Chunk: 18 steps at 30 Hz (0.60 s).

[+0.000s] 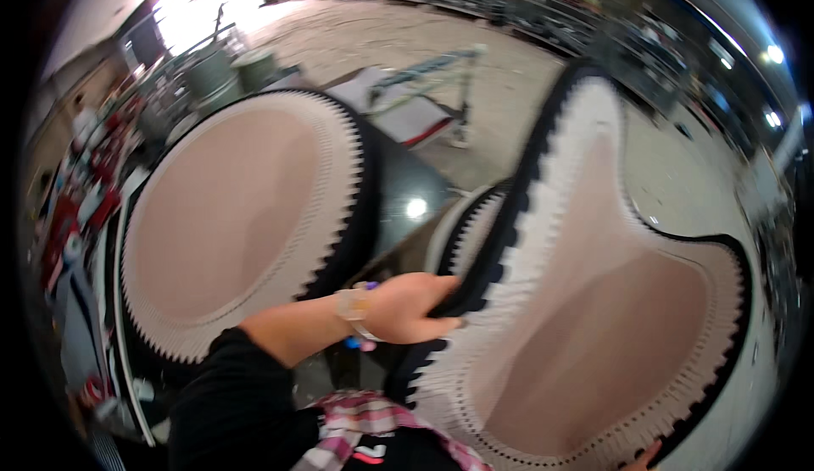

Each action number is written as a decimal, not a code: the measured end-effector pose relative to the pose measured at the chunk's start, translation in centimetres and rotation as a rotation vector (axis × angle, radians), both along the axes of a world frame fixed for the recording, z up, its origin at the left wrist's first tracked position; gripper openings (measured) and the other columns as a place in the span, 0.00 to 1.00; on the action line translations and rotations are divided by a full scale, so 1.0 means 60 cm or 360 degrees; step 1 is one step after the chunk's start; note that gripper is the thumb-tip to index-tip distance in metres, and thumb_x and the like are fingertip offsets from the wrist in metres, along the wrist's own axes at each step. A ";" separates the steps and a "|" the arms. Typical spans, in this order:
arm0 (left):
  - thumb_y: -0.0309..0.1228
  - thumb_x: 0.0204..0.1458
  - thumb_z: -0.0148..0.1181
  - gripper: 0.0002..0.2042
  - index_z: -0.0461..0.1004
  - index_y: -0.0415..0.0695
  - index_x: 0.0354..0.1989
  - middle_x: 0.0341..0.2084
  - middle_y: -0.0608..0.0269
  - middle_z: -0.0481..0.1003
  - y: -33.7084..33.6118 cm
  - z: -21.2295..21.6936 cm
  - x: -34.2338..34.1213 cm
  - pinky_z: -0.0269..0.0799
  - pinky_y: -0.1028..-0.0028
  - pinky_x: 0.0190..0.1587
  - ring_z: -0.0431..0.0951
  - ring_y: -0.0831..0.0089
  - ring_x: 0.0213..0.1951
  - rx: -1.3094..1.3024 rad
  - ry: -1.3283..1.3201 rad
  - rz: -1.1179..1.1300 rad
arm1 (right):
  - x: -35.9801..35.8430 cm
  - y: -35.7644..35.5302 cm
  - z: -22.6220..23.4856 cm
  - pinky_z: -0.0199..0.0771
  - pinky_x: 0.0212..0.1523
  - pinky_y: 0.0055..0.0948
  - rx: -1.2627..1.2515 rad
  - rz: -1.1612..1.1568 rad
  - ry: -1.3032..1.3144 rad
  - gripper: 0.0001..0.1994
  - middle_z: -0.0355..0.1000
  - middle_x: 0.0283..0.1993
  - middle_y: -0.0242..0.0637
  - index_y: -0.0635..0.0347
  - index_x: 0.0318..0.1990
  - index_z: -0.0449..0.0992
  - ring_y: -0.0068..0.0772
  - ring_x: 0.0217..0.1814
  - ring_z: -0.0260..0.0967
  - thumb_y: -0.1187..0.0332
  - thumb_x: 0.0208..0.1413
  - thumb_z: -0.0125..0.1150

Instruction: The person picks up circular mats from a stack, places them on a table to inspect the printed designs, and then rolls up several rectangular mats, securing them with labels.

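Note:
A large, bent sheet (585, 335) of pinkish mesh has a pleated white border and a black toothed rim. It stands folded upward along its left side. My left hand (407, 306) is closed on the sheet's black rim, thumb on the near side. At the lower right, only a few fingers of my right hand (646, 456) show, gripping the same rim; the rest is out of the picture. To the left, a similar oval mesh piece (229, 208) lies flat over a thick black edge.
A dark shiny table (411, 187) lies between the two pieces, with another toothed rim (466, 238) beyond my left hand. Farther off are a metal frame cart (462, 89), grey drums (210, 77) and long racks (543, 13). Red and grey items (76, 217) are piled at left.

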<state>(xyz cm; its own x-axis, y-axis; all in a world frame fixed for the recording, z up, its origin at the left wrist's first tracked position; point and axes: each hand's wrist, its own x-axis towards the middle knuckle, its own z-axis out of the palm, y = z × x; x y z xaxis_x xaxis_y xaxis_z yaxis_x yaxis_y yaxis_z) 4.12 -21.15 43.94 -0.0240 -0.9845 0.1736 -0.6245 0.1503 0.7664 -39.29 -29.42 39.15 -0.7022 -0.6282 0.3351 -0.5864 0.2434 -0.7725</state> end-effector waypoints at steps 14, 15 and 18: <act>0.28 0.40 0.61 0.14 0.69 0.36 0.36 0.30 0.57 0.70 0.701 0.025 0.222 0.67 0.73 0.33 0.72 0.68 0.30 -0.0865 -0.0369 0.1323 | 0.394 0.159 0.204 0.62 0.16 0.31 -0.1732 0.0581 -0.0007 0.23 0.66 0.15 0.42 0.73 0.21 0.72 0.32 0.14 0.58 0.54 0.41 0.63; 0.27 0.40 0.61 0.16 0.68 0.36 0.38 0.32 0.57 0.69 0.738 -0.016 0.217 0.67 0.73 0.34 0.71 0.70 0.32 -0.0904 -0.0090 0.1612 | 0.436 0.139 0.209 0.63 0.23 0.32 -0.1465 0.0734 -0.0218 0.23 0.67 0.24 0.42 0.70 0.28 0.71 0.34 0.22 0.61 0.52 0.43 0.60; 0.23 0.39 0.60 0.23 0.62 0.37 0.47 0.38 0.60 0.65 0.817 -0.100 0.183 0.67 0.75 0.36 0.69 0.73 0.35 -0.1225 0.1322 0.2284 | 0.586 0.067 0.196 0.63 0.44 0.36 -0.0467 0.1327 -0.0994 0.28 0.66 0.46 0.41 0.62 0.47 0.68 0.39 0.43 0.63 0.47 0.47 0.52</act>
<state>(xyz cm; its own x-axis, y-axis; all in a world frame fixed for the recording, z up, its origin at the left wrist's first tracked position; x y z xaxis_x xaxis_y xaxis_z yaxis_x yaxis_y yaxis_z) 15.11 27.89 37.93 0.9888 0.1312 0.0708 -0.1111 0.3317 0.9368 -4.11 -25.39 50.88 -0.1895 -0.9406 0.2817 0.0357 -0.2933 -0.9553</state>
